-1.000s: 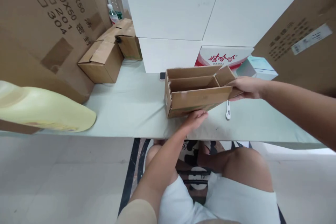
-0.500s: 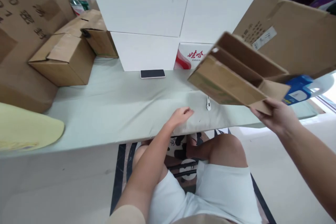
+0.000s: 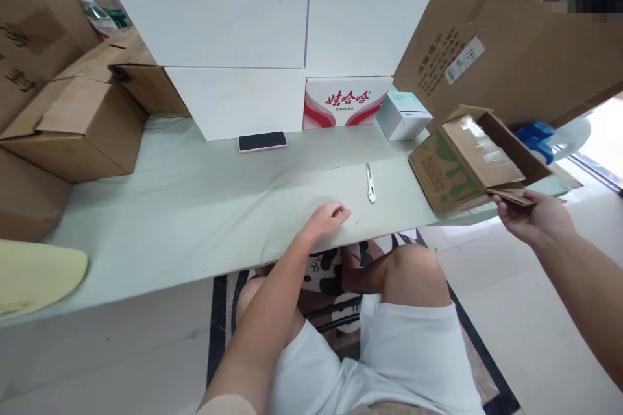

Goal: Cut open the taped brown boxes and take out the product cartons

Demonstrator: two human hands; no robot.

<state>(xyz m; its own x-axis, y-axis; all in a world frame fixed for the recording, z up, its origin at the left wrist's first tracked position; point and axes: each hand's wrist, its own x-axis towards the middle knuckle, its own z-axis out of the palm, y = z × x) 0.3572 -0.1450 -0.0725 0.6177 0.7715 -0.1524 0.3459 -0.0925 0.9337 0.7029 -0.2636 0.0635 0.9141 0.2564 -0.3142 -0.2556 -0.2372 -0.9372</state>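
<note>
Two hands in view, both yours. Your right hand (image 3: 533,217) is out past the right end of the table (image 3: 204,207), off its front edge, w/ the fingers (image 3: 511,204) clamped on a loose brown flap at the near corner of the cardboard box (image 3: 462,165). Box sits just above and left of that hand: tipped over, green-printed side facing you, taped face up, its lower left corner over the table's right edge; can't tell if it touches the cloth. Thumb side hidden under the flap, so grip detail isn't clear.

Your left hand (image 3: 327,219) rests on the table near the front edge, fingers loosely curled together, holding nothing. It's well apart from the box, w/ a small white cutter (image 3: 370,182) lying on the cloth btwn them, nearer the left hand.

Further back: a black phone (image 3: 262,141) flat on the table, a red-and-white carton (image 3: 346,102) against the white boxes (image 3: 253,26), a small pale box (image 3: 403,115) beside it. Brown cartons (image 3: 73,123) stand at the table's left end, a big cardboard sheet (image 3: 511,45) leans behind the held box.
</note>
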